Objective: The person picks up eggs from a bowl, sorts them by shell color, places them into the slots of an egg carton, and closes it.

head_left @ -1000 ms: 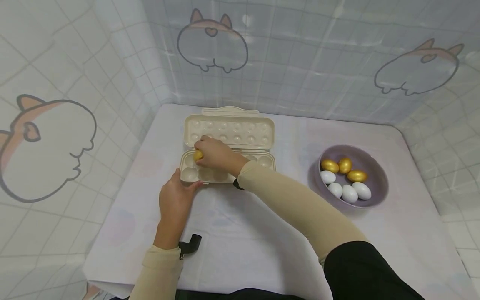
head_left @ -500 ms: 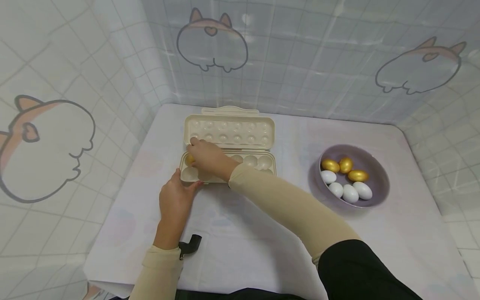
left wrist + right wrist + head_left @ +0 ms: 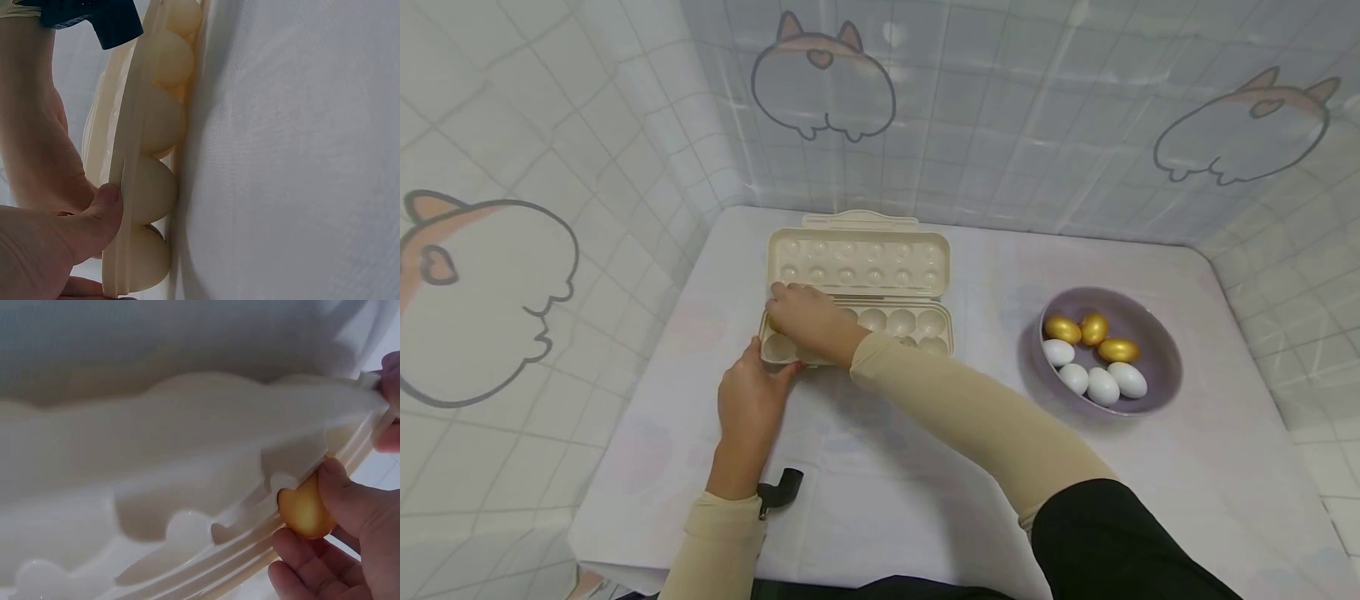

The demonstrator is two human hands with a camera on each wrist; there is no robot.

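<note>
A cream plastic egg box lies on the table with its lid tipped back toward the wall. At its left front corner, my left hand grips the rim, the thumb on the front edge and the fingers round the left side. My right hand reaches across to the back left cup. In the right wrist view, its thumb and fingers pinch a golden egg at that cup. Most of this egg is hidden under the hand in the head view. The right hand also covers some neighbouring cups.
A purple bowl stands on the right of the table, with 3 golden eggs and several white eggs inside. A white cloth covers the table. Tiled-pattern sheeting rises behind and at both sides.
My right hand has moved left with the golden egg and lowered it to the back left cup. The left hand has kept its hold on the corner.
</note>
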